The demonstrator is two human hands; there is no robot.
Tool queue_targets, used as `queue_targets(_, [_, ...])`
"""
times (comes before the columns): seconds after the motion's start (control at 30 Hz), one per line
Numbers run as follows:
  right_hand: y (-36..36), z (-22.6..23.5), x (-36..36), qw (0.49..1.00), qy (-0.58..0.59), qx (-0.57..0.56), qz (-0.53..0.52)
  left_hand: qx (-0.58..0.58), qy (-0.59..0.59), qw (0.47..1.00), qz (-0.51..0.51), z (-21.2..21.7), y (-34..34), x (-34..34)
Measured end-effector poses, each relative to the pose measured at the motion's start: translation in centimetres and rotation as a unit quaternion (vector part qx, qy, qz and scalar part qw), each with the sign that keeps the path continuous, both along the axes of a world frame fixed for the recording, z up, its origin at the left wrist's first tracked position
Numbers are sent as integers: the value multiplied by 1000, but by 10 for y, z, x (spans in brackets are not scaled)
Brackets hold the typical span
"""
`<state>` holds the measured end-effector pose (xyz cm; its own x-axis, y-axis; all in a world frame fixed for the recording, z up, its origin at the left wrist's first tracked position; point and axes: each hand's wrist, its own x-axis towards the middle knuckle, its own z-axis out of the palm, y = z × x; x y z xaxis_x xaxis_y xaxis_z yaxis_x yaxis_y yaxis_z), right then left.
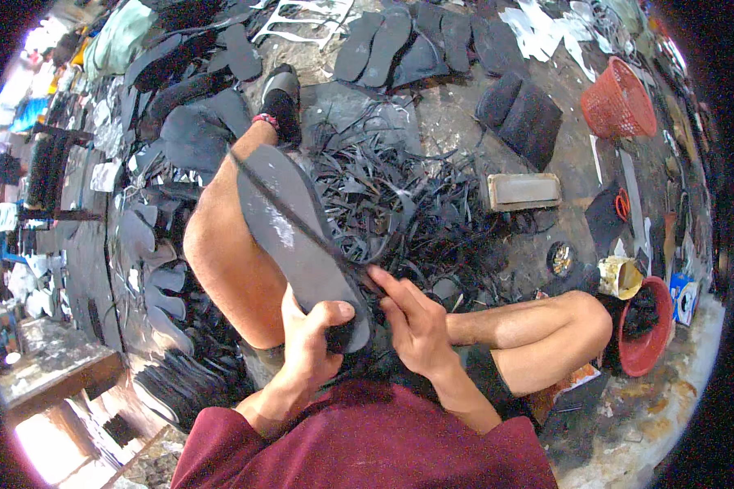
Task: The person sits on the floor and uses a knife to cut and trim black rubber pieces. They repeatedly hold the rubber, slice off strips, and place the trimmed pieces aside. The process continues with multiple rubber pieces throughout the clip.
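Note:
My left hand [306,334] is closed around the near end of a long grey shoe sole [281,220], its thumb pressed on the upper face. The sole is tilted, its far end leaning toward my raised left knee, and pale scuffs mark its middle. A thin dark strip [277,196] crosses the sole and runs to its right edge, by my right fingertips. My right hand [416,322] is closed at that edge, fingers bent. What it grips is too dark and small to make out. Beneath lies a heap of black offcut strips [367,187].
Several cut black soles [391,49] lie at the far side. To the right are a whetstone-like block [526,190], a red perforated basket [620,98], a red tub [646,326], and a yellow tin [620,277]. A wooden bench [57,375] stands at left.

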<state>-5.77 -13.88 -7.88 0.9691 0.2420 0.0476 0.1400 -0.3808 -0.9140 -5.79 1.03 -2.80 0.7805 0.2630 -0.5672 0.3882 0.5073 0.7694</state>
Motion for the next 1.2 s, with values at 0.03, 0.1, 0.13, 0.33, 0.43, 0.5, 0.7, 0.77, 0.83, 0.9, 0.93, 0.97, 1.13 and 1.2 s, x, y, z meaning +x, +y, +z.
queue_targets(0.03, [14,-1,8,1000,10,0,-11,-11,3,1000,-19,-7,8,-5])
queue_targets(0.1, [32,-5,23,999,-27,-8,-34,-55,2,998,-17,-7,11,-4])
queue_targets(0.13, [41,-6,30,998,-44,-11,-44,-76,3,997,-15,-6,13,-5])
queue_targets(0.33, [59,9,83,1000,-21,4,-7,-25,-33,994,-97,-25,33,-24])
queue_targets(0.43, [65,-4,110,997,-36,65,5,-5,-33,988,-148,-36,43,-36])
queue_targets(0.5, [60,-11,115,993,29,108,-29,-39,-23,981,-188,-46,55,-45])
queue_targets(0.7, [29,8,95,827,269,475,-135,-736,-209,598,-241,-63,37,-18])
queue_targets(0.77, [16,17,97,852,206,459,-143,-743,-151,608,-236,-61,30,-24])
queue_targets(0.83, [-5,27,105,878,191,378,-221,-674,-104,698,-219,-46,25,-17])
queue_targets(0.9, [-12,48,117,862,140,382,-303,-481,-130,843,-201,-46,27,-23])
queue_targets(0.93, [-28,52,121,870,131,361,-310,-400,-123,893,-166,-46,30,-27])
queue_targets(0.97, [-37,53,126,868,129,363,-313,-282,-149,929,-189,-45,32,-29])
queue_targets(1.13, [-39,52,132,878,139,346,-299,-98,-104,967,-211,-26,34,-28])
queue_targets(1.2, [-27,44,129,885,141,341,-284,-151,-116,971,-142,-13,46,-37])
